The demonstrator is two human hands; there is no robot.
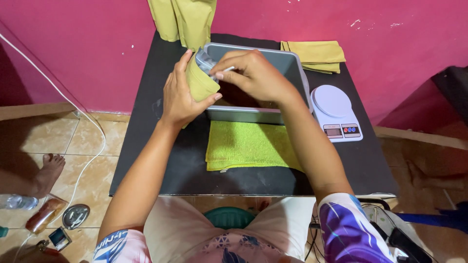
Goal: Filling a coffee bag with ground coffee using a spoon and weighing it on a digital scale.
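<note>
A: Start at the far left. What's on the floor?

B: A bare foot [48,168] on the tiles, a white cable [73,109] trailing past it, and nearer us a plastic bottle [17,201] and a round metal lid [75,216]

A: And the left hand?

B: The left hand [180,95] is wrapped around an olive-green pouch [200,83], holding it upright at the left edge of the grey tub [295,73]. The pouch's silver-lined mouth is open at the top

A: The right one?

B: The right hand [253,75] hovers over the tub, fingers pinched shut on something thin and white at the pouch's mouth; I cannot tell what it is

A: What lies around them?

B: All this sits on a black table [161,165]. A lime-green towel [248,146] lies flat just near of the tub. More olive pouches [183,19] hang against the pink wall at the far side, a flat stack of pouches [314,54] lies right of the tub, and a white kitchen scale [336,112] stands just beside the tub's right wall
</note>
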